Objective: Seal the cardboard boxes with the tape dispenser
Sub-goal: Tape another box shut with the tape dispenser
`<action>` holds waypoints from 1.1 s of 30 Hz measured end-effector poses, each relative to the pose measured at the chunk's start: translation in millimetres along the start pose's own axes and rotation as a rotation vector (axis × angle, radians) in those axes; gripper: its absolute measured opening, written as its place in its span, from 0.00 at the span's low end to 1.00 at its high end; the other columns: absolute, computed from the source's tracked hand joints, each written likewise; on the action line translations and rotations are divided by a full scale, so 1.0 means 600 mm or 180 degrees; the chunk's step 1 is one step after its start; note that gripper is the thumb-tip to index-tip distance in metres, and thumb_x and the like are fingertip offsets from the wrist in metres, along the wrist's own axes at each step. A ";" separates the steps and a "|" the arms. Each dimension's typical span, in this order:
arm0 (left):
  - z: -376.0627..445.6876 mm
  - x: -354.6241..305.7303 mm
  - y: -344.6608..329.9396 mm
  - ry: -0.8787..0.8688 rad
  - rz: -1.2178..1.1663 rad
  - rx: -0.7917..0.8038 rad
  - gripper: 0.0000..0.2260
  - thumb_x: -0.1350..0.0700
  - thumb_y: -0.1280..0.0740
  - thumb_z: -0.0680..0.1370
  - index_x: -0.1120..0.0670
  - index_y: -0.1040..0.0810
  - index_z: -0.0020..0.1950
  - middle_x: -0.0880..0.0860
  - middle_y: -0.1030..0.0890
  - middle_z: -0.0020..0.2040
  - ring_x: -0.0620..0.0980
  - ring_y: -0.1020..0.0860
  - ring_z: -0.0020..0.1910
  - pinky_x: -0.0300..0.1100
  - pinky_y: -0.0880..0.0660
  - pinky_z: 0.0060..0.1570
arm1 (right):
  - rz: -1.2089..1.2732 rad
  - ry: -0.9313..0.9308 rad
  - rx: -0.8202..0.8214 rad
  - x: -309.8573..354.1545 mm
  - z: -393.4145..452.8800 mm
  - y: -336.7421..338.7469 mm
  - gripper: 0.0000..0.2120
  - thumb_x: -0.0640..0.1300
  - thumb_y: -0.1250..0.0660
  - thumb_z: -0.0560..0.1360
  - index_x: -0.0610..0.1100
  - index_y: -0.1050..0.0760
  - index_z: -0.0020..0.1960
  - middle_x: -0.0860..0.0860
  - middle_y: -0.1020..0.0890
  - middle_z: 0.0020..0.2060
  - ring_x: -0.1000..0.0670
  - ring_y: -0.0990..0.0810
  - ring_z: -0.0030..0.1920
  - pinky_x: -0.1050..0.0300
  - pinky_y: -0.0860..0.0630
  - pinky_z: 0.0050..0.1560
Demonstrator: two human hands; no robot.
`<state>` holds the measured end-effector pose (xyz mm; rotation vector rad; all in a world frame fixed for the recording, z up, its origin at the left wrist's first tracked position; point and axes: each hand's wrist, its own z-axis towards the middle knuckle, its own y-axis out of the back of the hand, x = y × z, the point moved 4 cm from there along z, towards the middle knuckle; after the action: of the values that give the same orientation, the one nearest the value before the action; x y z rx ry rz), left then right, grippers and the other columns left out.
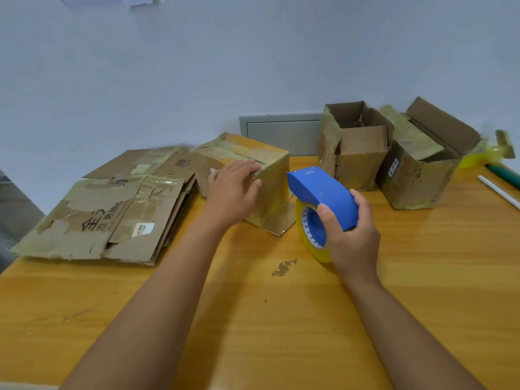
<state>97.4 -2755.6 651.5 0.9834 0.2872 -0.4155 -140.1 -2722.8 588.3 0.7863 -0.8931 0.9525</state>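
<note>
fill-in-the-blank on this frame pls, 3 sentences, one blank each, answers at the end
1. The right hand grips a tape dispenser whose body is coloured ____.
2. The left hand rests on the ____ cardboard box, not on the two open boxes near the wall.
3. The flattened cardboard lies on the table to the ____ of that box.

Missing words: blue; closed; left

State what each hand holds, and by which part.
The right hand grips the tape dispenser by the rear of its blue cover. The left hand holds nothing; it rests on the closed box, at its near top edge.
</note>
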 end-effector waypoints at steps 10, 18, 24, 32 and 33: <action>0.012 0.019 0.023 -0.0465 -0.0019 -0.0078 0.12 0.54 0.31 0.79 0.51 0.18 0.62 0.48 0.17 0.58 0.54 0.27 0.56 0.47 0.36 0.57 | -0.0034 0.0067 0.0030 0.007 -0.003 -0.003 0.40 0.71 0.36 0.68 0.49 0.32 0.72 0.59 0.26 0.57 0.72 0.27 0.53 0.75 0.28 0.41; 0.020 0.025 0.016 -0.0397 -0.0023 0.0197 0.16 0.50 0.33 0.80 0.48 0.22 0.67 0.45 0.21 0.63 0.46 0.34 0.58 0.50 0.36 0.61 | -0.0034 0.0088 0.0038 0.006 -0.003 -0.002 0.40 0.71 0.36 0.68 0.49 0.33 0.72 0.58 0.26 0.57 0.64 0.24 0.51 0.72 0.27 0.41; 0.016 0.032 0.026 -0.0353 -0.0274 0.0589 0.16 0.57 0.38 0.83 0.48 0.25 0.71 0.43 0.25 0.68 0.43 0.37 0.60 0.40 0.39 0.63 | -0.0003 0.0096 0.0052 0.006 -0.002 -0.004 0.39 0.70 0.35 0.68 0.48 0.32 0.72 0.57 0.26 0.56 0.72 0.27 0.52 0.74 0.27 0.42; 0.014 0.027 0.019 0.0062 -0.0610 0.0429 0.17 0.44 0.37 0.78 0.45 0.22 0.66 0.39 0.24 0.61 0.43 0.35 0.60 0.44 0.35 0.59 | -0.0001 0.0090 0.0045 0.005 -0.002 -0.002 0.40 0.70 0.35 0.68 0.48 0.32 0.72 0.56 0.25 0.57 0.71 0.26 0.52 0.75 0.28 0.42; 0.013 0.024 0.016 0.0054 -0.0547 0.0267 0.16 0.44 0.35 0.79 0.46 0.21 0.65 0.41 0.22 0.60 0.44 0.35 0.59 0.44 0.34 0.57 | -0.0008 0.0096 0.0057 0.006 -0.003 -0.003 0.40 0.70 0.35 0.68 0.48 0.32 0.72 0.57 0.25 0.56 0.71 0.26 0.52 0.74 0.28 0.42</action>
<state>115.3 -2760.8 656.8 1.0484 0.3734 -0.5796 -136.9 -2720.9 590.6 0.7863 -0.8580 0.9690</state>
